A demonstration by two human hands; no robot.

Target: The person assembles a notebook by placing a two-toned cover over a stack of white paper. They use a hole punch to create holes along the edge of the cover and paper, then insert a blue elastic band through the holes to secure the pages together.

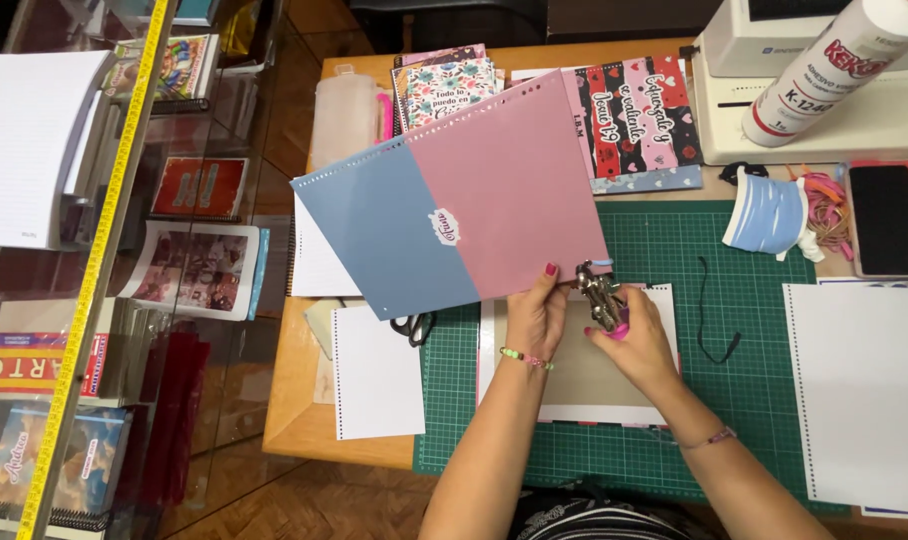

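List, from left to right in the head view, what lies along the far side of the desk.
Clear plastic bottle → floral notebook → black and pink heart-patterned cover → white glue bottle.

Glue bottle (832, 62) cut off above.

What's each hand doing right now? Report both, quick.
Left hand: closed, pinching the lower edge of the blue and pink cover sheet.
Right hand: closed around the metal punch pliers, set at the sheet's corner.
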